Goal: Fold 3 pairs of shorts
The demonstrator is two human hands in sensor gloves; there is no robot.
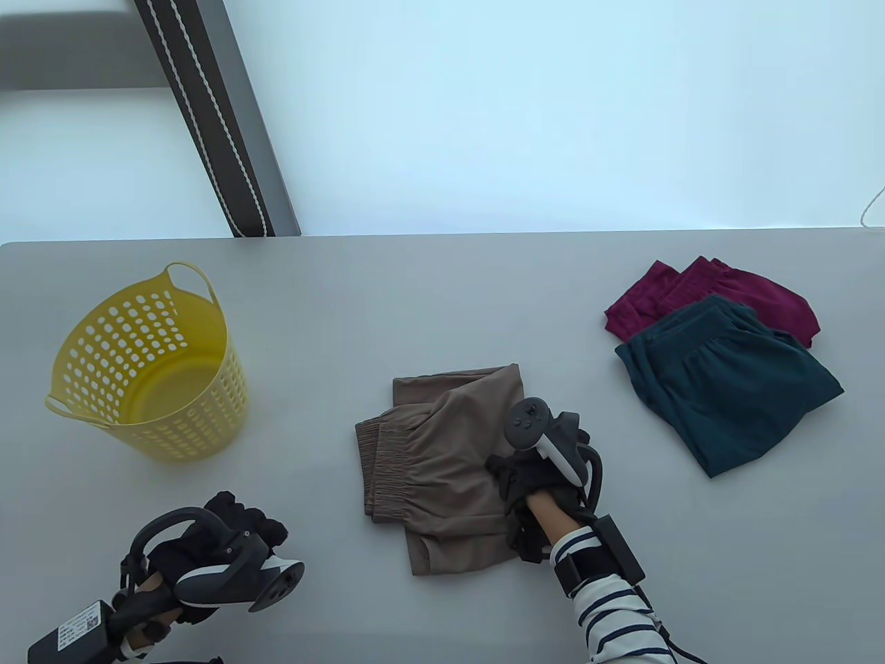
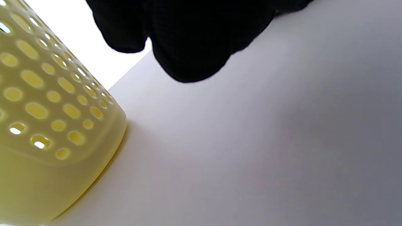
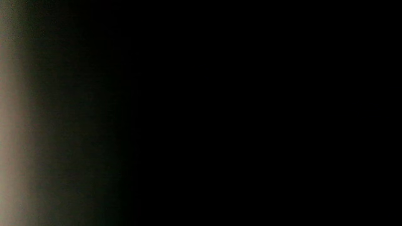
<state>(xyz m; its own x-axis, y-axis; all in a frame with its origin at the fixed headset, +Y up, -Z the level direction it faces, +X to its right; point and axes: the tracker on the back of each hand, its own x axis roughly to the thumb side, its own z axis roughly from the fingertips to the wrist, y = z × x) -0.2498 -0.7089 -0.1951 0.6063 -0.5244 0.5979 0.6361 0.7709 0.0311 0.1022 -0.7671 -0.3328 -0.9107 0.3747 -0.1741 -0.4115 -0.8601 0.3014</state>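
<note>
Three pairs of shorts lie on the grey table. Largest object besides it: yellow perforated basket, left of frame, upright, nothing visible inside. Teal shorts, right of frame, lie folded and overlap the near edge of the maroon shorts, also folded, just behind them. Brown shorts, centre of frame, are doubled over, waistband bunched at the left edge, one leg end sticking out at the bottom.

My right hand rests on the lower right part of the brown shorts. Whether its fingers pinch the cloth or press it flat, I cannot tell; the tracker covers them, and the right wrist view is almost wholly dark. My left hand, bottom left of frame, lies on the table near the basket, well apart from the shorts, fingers loosely curled, holding nothing.

Judgement: two pairs done, the third mid-fold. Next move calls for tucking in the protruding leg end, squaring the edges and smoothing the cloth; the bunched waistband may resist lying flat.
</note>
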